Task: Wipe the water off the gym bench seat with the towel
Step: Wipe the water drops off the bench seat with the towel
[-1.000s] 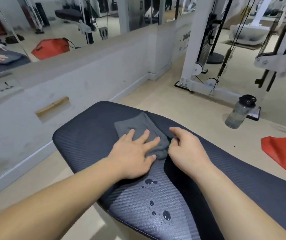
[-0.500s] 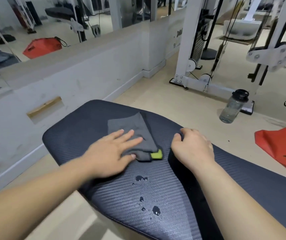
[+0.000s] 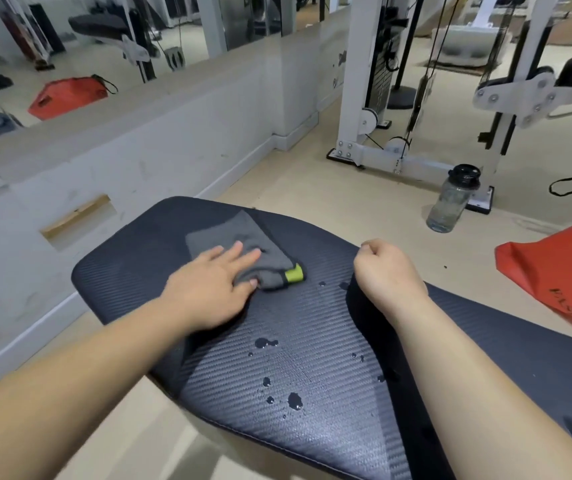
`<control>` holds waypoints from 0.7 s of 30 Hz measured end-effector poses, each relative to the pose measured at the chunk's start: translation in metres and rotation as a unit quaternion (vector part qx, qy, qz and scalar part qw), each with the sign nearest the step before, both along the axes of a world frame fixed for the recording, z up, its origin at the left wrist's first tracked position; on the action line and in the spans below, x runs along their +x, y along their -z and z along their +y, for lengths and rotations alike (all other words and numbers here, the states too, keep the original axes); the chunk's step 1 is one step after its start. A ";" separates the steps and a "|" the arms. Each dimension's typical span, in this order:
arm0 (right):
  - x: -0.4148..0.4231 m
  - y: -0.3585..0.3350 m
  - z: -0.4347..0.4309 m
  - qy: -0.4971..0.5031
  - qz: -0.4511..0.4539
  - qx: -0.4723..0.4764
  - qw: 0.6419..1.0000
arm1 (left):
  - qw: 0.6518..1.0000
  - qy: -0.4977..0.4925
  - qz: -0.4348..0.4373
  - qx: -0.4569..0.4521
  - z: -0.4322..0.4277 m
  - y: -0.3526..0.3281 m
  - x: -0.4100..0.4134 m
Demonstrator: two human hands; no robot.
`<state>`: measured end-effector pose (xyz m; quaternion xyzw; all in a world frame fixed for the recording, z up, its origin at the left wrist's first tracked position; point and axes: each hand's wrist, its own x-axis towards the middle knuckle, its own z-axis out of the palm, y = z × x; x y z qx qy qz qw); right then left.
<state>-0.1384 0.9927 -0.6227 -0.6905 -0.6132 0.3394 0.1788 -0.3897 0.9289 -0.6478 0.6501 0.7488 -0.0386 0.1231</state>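
Observation:
A folded grey towel (image 3: 239, 242) with a lime-green tag lies on the dark ribbed gym bench seat (image 3: 132, 265). My left hand (image 3: 211, 289) rests flat on the towel's near edge, fingers spread, pressing it down. My right hand (image 3: 386, 271) sits on the seat to the right of the towel, fingers curled in, holding nothing. Several water drops (image 3: 293, 400) stand on the seat nearer to me, with a few small ones (image 3: 322, 283) between the towel and my right hand.
A clear water bottle (image 3: 452, 200) with a black cap stands on the floor beyond the bench. A red bag (image 3: 558, 271) lies at the right. A white cable machine frame (image 3: 357, 81) stands behind, and a low white wall (image 3: 159, 140) with a mirror runs along the left.
My right hand has let go of the towel and moved right, curling shut. My left hand slid left with the towel, uncovering its green tag and a few drops.

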 end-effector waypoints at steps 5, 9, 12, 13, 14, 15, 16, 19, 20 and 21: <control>0.005 0.002 0.004 0.039 0.084 0.014 0.996 | 0.994 -0.104 0.018 0.019 0.044 0.011 0.066; 0.008 0.004 0.007 0.051 0.099 0.019 0.994 | 0.994 0.101 0.009 0.043 0.020 0.010 0.128; 0.009 0.006 0.007 0.060 0.106 0.014 0.992 | 0.979 0.198 -0.024 0.035 0.019 0.001 0.101; 0.010 0.007 0.007 0.059 0.107 0.014 0.992 | 0.982 0.186 -0.028 0.028 0.026 -0.001 0.084; 0.011 0.008 0.007 0.056 0.104 0.014 0.993 | 0.988 0.151 -0.028 0.022 0.034 -0.003 0.068; 0.011 0.009 0.007 0.052 0.100 0.018 0.993 | 0.994 0.102 -0.029 0.022 0.040 -0.003 0.058; 0.011 0.010 0.007 0.048 0.097 0.022 0.994 | 0.998 0.053 -0.028 0.022 0.044 -0.003 0.055; 0.009 0.009 0.007 0.040 0.090 0.028 0.995 | 0.999 0.024 -0.009 0.029 0.033 0.005 0.088; 0.008 0.008 0.007 0.037 0.086 0.031 0.995 | 0.998 0.051 -0.012 0.032 0.021 0.005 0.103; 0.007 0.006 0.006 0.035 0.083 0.033 0.995 | 0.995 0.093 -0.017 0.037 0.006 0.004 0.114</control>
